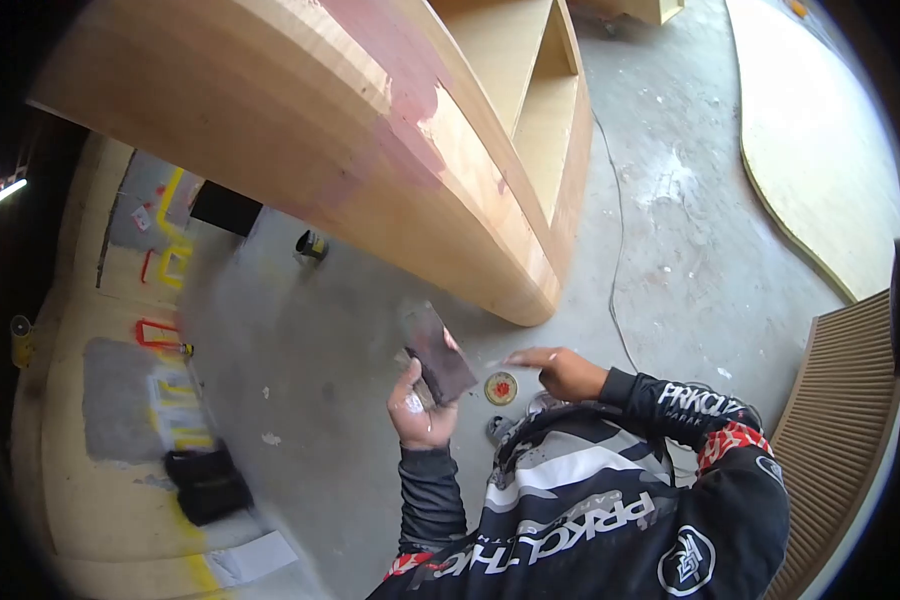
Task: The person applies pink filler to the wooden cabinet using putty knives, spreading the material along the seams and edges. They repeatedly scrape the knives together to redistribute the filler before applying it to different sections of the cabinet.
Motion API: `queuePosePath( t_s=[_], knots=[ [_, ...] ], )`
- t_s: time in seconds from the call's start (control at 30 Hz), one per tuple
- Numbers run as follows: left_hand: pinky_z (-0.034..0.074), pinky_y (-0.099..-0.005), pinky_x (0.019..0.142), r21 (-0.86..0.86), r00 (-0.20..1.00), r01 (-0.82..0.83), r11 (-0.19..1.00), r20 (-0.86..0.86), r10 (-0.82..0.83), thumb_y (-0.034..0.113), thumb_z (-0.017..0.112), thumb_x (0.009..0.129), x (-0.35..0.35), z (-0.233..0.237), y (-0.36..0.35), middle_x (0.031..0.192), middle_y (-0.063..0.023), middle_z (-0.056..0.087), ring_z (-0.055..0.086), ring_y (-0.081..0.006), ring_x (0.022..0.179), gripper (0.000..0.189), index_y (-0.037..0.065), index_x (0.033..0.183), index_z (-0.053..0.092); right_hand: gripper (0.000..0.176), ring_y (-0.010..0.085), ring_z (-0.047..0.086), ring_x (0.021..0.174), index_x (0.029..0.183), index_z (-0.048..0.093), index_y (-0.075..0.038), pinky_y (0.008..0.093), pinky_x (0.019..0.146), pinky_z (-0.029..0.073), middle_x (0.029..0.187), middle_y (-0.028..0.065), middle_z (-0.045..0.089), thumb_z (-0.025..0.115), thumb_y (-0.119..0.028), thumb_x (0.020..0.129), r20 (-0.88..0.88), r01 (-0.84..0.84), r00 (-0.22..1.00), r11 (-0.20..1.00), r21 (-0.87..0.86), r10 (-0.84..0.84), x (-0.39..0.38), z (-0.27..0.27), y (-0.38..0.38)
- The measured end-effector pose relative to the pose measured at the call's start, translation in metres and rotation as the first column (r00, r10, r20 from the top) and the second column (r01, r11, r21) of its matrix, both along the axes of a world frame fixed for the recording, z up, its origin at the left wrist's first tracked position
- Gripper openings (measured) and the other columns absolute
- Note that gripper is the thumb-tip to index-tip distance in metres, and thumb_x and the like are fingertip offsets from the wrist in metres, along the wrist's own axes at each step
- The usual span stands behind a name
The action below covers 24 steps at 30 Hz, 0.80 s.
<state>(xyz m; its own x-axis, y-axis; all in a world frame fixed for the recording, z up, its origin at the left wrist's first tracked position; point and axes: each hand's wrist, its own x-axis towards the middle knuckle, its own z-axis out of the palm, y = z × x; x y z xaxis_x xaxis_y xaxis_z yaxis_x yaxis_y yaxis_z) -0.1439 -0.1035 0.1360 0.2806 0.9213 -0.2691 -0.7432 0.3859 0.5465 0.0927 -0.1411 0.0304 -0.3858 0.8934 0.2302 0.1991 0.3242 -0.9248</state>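
Note:
My left hand point(425, 412) is closed round the lower end of a dark flat rectangular plate point(440, 360) with pinkish paste smeared along its edge. White smears mark the thumb and palm. To the right, my right hand point(573, 375) has its fingers curled, with the forefinger stretched toward the plate; what it grips is too small to make out. Between the hands, lower down, a round tin point(501, 388) with a red centre shows near my feet. Above both hands rises a curved wooden cabinet point(470, 235), patched with pink filler point(400, 150) on its face.
A cable point(618, 240) runs along the grey concrete floor point(670, 270). A black pot point(311, 247) stands left of the cabinet. Pale curved board point(820, 120) and a ribbed panel point(835, 400) are at the right. Yellow and red painted marks point(175, 265) line the left side, near a black bag-like thing point(208, 485).

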Motion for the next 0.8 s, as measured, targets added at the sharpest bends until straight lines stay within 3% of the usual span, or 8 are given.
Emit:
queuePosePath(
  t_s=[0.07,0.17,0.23,0.37,0.5,0.53,0.6,0.8],
  knots=[
    [0.044,-0.0389,0.101,0.264,0.953,-0.08,0.961,-0.263,0.152,0.012,0.054,0.094,0.021,0.019,0.005,0.126,-0.0113,0.058,0.057,-0.0233,0.116,0.038,0.0,0.13,0.051,0.047,0.026,0.06,0.114,0.13,0.053,-0.004,0.0385,0.1,0.047,0.126,0.0122,0.06,0.05,0.009,0.085,-0.437,-0.045,0.873,0.857,-0.514,-0.216,-0.002,0.001,-0.008],
    [0.04,-0.038,0.103,0.489,0.79,-0.183,0.853,-0.443,0.424,0.016,0.053,0.097,0.028,0.004,0.007,0.128,-0.013,0.055,0.054,-0.0241,0.116,0.037,-0.003,0.129,0.049,0.041,0.02,0.061,0.109,0.131,0.048,-0.003,0.0369,0.096,0.048,0.121,0.0097,0.061,0.052,0.0,0.09,-0.77,-0.354,0.306,0.684,-0.638,-0.56,-0.008,0.048,-0.009],
    [0.039,-0.0365,0.102,0.589,0.739,-0.166,0.791,-0.457,0.495,0.019,0.05,0.1,0.035,-0.004,0.007,0.127,-0.0145,0.056,0.053,-0.0229,0.116,0.038,-0.005,0.129,0.049,0.041,0.0194,0.062,0.105,0.131,0.045,-0.004,0.0363,0.095,0.049,0.118,0.0083,0.061,0.054,-0.003,0.091,-0.75,-0.355,0.331,0.661,-0.661,-0.572,-0.016,0.056,-0.009],
    [0.041,-0.0356,0.101,0.574,0.733,0.21,0.792,-0.628,0.261,0.024,0.048,0.101,0.021,-0.006,0.009,0.122,-0.0147,0.06,0.056,-0.022,0.111,0.042,-0.008,0.127,0.052,0.043,0.0187,0.061,0.105,0.133,0.044,-0.004,0.0367,0.094,0.049,0.119,0.0071,0.06,0.055,-0.007,0.092,-0.749,-0.356,0.356,0.66,-0.661,-0.558,-0.04,0.05,-0.004],
    [0.04,-0.033,0.101,0.253,0.456,0.54,0.803,-0.89,-0.026,0.032,0.046,0.103,-0.039,-0.015,0.025,0.124,-0.013,0.059,0.055,-0.0214,0.114,0.049,-0.007,0.131,0.05,0.048,0.0211,0.057,0.118,0.138,0.041,-0.003,0.0393,0.103,0.045,0.133,0.0078,0.055,0.054,-0.009,0.092,-0.875,-0.268,0.219,0.836,-0.479,-0.432,-0.049,0.051,0.036],
    [0.04,-0.0332,0.101,0.255,0.469,0.51,0.822,-0.883,-0.017,0.032,0.046,0.103,-0.05,-0.024,0.026,0.124,-0.0129,0.059,0.055,-0.0214,0.114,0.049,-0.007,0.13,0.051,0.047,0.0224,0.054,0.123,0.138,0.042,-0.002,0.0403,0.107,0.042,0.137,0.0073,0.053,0.052,-0.007,0.093,-0.888,-0.222,0.199,0.863,-0.453,-0.415,-0.051,0.032,0.058],
    [0.04,-0.0335,0.101,0.264,0.496,0.447,0.855,-0.869,0.009,0.033,0.046,0.102,-0.064,-0.038,0.027,0.124,-0.0126,0.059,0.055,-0.0213,0.114,0.048,-0.007,0.129,0.051,0.037,0.021,0.061,0.109,0.13,0.048,0.001,0.0348,0.097,0.048,0.123,0.0091,0.06,0.044,0.0,0.093,-0.888,-0.055,0.059,0.887,-0.459,-0.456,-0.056,0.057,0.086],
    [0.043,-0.0368,0.099,0.195,0.66,0.18,0.964,-0.751,0.029,0.032,0.048,0.102,-0.11,-0.079,0.02,0.123,-0.0138,0.059,0.058,-0.0239,0.112,0.045,-0.005,0.127,0.051,0.031,0.0196,0.064,0.1,0.119,0.057,0.003,0.0344,0.091,0.05,0.11,0.0101,0.065,0.042,0.002,0.091,-0.777,0.125,0.062,0.778,-0.616,-0.626,-0.059,0.056,0.147]
  ],
)
